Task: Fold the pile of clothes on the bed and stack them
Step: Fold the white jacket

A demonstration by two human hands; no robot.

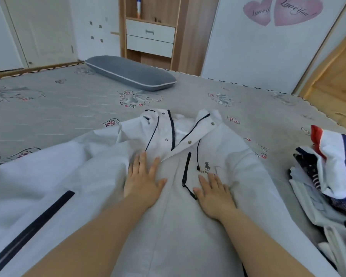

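Your left hand (143, 176) and right hand (214, 193) both press flat, fingers straight, on the white jacket's (176, 226) chest — gripping nothing. The jacket's long axis runs from you toward the pillow (130, 72), collar farthest; its left sleeve (38, 186) sprawls beside your left hand — cuff and hem cut off.

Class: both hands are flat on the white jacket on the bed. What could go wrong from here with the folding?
1. The left sleeve lies rumpled, so the jacket may fold creased.
2. The drawstring and zip pull could get trapped inside.
3. The pile sits close; a swung sleeve may disturb it.
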